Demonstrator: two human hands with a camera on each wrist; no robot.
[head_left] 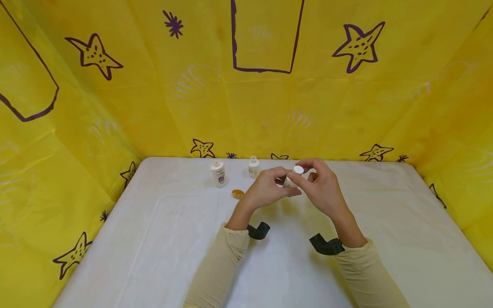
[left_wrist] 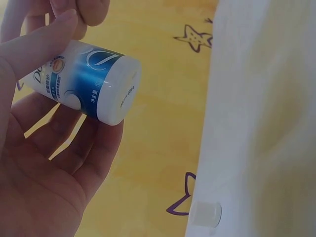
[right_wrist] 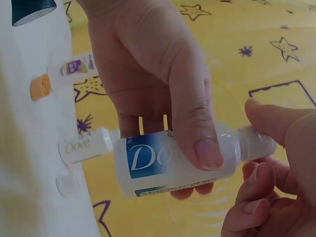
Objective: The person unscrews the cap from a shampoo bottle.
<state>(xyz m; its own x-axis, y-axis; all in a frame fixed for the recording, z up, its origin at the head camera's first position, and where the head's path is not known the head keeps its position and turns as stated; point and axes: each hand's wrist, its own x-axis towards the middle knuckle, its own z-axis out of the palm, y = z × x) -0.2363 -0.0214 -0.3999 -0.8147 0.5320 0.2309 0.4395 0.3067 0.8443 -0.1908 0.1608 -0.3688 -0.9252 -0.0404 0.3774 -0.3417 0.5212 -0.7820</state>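
Tilted above the table, a small white Dove bottle [right_wrist: 148,160] with a blue label is gripped around its body by my left hand [head_left: 267,187]. The thumb of that hand lies along the label in the right wrist view. My right hand [head_left: 322,188] pinches the white cap [head_left: 298,170] at the bottle's top between thumb and fingers. In the left wrist view the bottle's flat base [left_wrist: 123,91] faces the camera, and the cap end is hidden behind the hands.
On the white-covered table [head_left: 161,239] stand a purple-labelled bottle [head_left: 219,174] and another Dove bottle [head_left: 253,167], both uncapped. An orange cap [head_left: 238,194] lies near them, and a loose white cap [right_wrist: 66,184] by the Dove bottle. A yellow patterned cloth [head_left: 308,98] surrounds the table.
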